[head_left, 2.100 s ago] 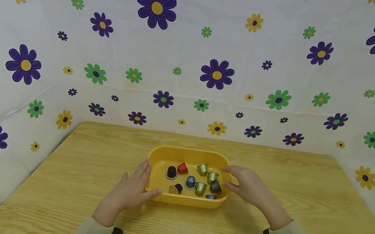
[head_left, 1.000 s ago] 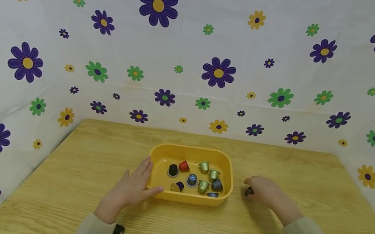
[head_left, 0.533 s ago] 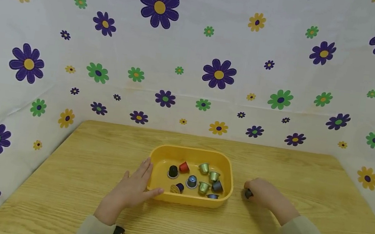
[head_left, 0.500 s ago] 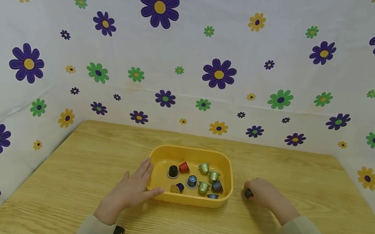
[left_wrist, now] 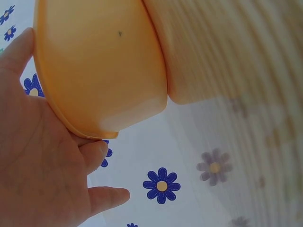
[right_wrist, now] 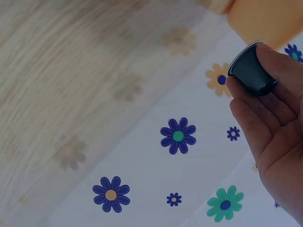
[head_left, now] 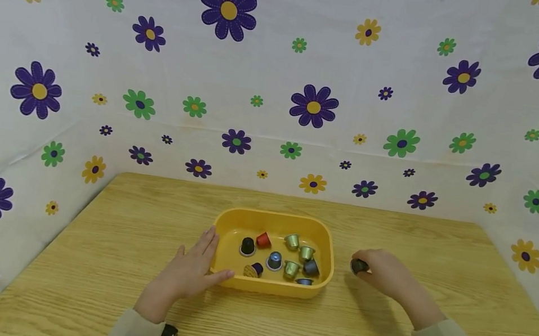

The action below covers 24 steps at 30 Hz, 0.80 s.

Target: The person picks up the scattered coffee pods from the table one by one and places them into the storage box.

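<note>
My right hand [head_left: 384, 273] pinches a dark coffee capsule [right_wrist: 253, 70] between thumb and fingers, just right of the yellow tub [head_left: 274, 288]. In the right wrist view the capsule's silver rim faces up and left. My left hand [head_left: 186, 270] rests against the tub's left end, fingers straight along the wall and thumb over the front rim. Inside the tub lie several capsules: a black one [head_left: 248, 246], a red one [head_left: 263, 240], a blue one [head_left: 275, 260], some pale green ones [head_left: 291, 269] and a dark grey one [head_left: 311, 267].
The tub stands on a wood-grain table [head_left: 140, 219]. A white cloth with printed flowers [head_left: 228, 10] hangs behind the table and along both sides. Near the tub's front wall lie a capsule with a gold lid [head_left: 252, 271] and a partly hidden blue one [head_left: 304, 281].
My right hand moved from the tub's right rim to the table, gripped the dark capsule there and has now raised it slightly. The left hand stays at the tub.
</note>
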Each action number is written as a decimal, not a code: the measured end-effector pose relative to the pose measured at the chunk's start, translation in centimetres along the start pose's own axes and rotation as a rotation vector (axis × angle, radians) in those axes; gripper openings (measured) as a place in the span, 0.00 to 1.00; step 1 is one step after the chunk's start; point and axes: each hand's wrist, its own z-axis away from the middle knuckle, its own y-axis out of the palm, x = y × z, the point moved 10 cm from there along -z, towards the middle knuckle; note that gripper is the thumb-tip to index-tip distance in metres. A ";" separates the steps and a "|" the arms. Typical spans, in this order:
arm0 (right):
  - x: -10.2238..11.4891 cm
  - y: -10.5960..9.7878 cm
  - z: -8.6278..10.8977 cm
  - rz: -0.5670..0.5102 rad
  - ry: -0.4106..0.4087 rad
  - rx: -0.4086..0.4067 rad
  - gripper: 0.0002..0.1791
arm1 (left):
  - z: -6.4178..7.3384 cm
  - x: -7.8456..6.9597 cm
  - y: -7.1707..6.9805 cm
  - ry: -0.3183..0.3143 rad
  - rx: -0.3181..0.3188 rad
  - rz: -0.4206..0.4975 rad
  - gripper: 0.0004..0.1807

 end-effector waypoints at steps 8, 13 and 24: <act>0.8 -2.7 0.5 -0.026 0.004 -0.122 0.15 | 0.1 0.0 -0.1 -0.004 0.008 0.006 0.49; 2.5 -3.4 -0.1 -0.019 -0.037 -0.146 0.15 | 0.1 0.1 -0.1 -0.005 0.005 -0.003 0.49; 9.1 -1.8 -3.7 -0.092 -0.190 -0.111 0.16 | 0.1 -0.1 -0.1 -0.007 0.001 -0.001 0.48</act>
